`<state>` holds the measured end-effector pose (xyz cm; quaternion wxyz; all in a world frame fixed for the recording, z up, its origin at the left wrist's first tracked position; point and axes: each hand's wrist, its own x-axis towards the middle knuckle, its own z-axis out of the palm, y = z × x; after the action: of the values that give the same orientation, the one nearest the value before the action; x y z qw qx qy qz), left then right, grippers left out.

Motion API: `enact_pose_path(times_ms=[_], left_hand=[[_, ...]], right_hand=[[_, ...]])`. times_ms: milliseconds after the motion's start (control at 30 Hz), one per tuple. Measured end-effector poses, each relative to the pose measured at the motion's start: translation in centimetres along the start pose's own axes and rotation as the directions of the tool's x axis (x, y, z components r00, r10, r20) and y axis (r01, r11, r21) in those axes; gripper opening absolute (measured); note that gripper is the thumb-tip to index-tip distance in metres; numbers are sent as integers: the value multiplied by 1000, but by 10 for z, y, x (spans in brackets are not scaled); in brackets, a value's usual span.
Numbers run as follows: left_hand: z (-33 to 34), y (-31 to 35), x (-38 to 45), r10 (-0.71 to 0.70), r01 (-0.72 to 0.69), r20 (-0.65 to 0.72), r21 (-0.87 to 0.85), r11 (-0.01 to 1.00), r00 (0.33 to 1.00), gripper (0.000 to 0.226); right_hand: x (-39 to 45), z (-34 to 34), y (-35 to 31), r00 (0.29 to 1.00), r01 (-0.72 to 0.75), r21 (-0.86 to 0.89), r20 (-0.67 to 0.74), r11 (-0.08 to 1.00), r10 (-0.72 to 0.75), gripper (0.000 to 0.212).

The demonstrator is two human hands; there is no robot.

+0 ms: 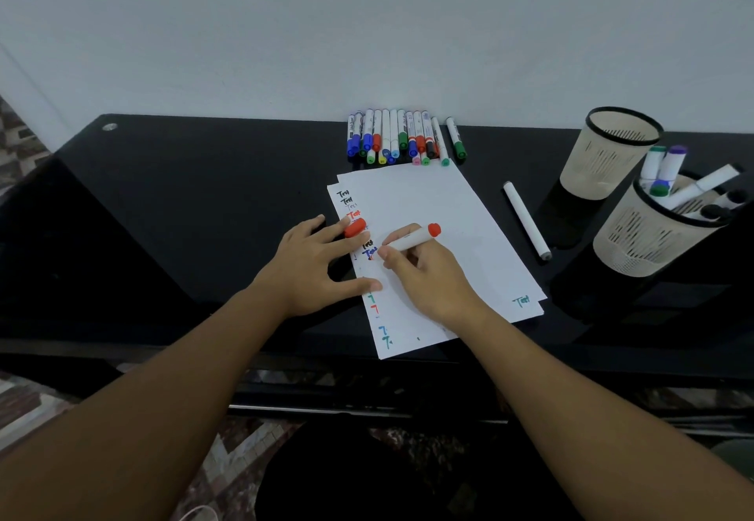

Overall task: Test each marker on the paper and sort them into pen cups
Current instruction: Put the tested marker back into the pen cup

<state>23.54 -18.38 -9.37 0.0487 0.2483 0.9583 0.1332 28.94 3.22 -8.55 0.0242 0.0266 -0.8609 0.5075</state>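
Head view of a dark glossy surface (204, 214) set against a pale wall (367, 30). A stack of white paper (432, 210) lies at the centre, slightly skewed, its left margin carrying a column of short handwritten test marks in black, red, blue and green; one green mark sits near the lower right corner.

The right hand (428, 275) is clenched around a white marker with a red end (412, 239), the barrel slanting up to the right and the writing end directed at the left margin of the paper; the tip itself is hidden by the fingers. The left hand (310, 263) rests flat on the left edge of the paper, fingers spread, with a red cap (355, 228) pinched between two fingers.

At the back edge of the surface, touching the wall, a row of capped markers (404, 139) lies side by side, with blue, red, green, yellow, pink and black caps pointing toward the paper. A single white marker (526, 220) lies alone on the surface just to the right of the paper.

Two beige mesh pen cups with black rims stand at the right. The far cup (599, 169) shows no contents from this angle. The near cup (644, 243) holds several markers, among them ones with green, purple and black caps.
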Motion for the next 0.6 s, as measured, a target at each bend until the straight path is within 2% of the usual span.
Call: enact_pose_path(times_ms=[367, 600], left_hand=[[0, 2, -1, -2, 1, -13, -29, 1000, 1000, 97], [0, 2, 0, -10, 10, -7, -37, 999, 1000, 99]], right_hand=[[0, 0, -1, 1000, 6, -90, 29, 996, -4, 13], [-1, -1, -2, 1000, -1, -97, -2, 995, 1, 6]])
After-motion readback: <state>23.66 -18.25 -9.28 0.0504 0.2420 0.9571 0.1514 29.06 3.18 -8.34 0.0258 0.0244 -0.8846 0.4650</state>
